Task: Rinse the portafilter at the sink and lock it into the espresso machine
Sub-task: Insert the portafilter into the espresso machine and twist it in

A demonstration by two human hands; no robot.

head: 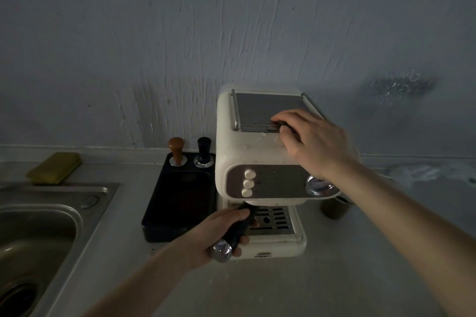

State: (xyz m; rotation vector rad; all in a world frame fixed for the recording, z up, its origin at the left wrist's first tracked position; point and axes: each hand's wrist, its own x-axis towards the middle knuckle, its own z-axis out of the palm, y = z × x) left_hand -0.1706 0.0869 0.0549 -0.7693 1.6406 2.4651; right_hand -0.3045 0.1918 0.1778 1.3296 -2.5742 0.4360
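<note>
A cream espresso machine [231, 162] stands on the counter against the wall. My left hand [221, 229] grips the black handle of the portafilter [238, 233], which has a shiny metal end cap. The handle points toward me and to the left; its head is hidden under the machine's front panel, above the slotted drip tray [275, 219]. My right hand [311, 141] lies flat on the machine's top, fingers spread over the ribbed metal plate, pressing down on it.
A steel sink [51, 213] lies at the left, with a yellow sponge [54, 167] behind it. A black tamping station [177, 203] with a wooden-handled tamper [176, 149] and a black one [204, 149] sits left of the machine. A dark cup [334, 208] stands at its right.
</note>
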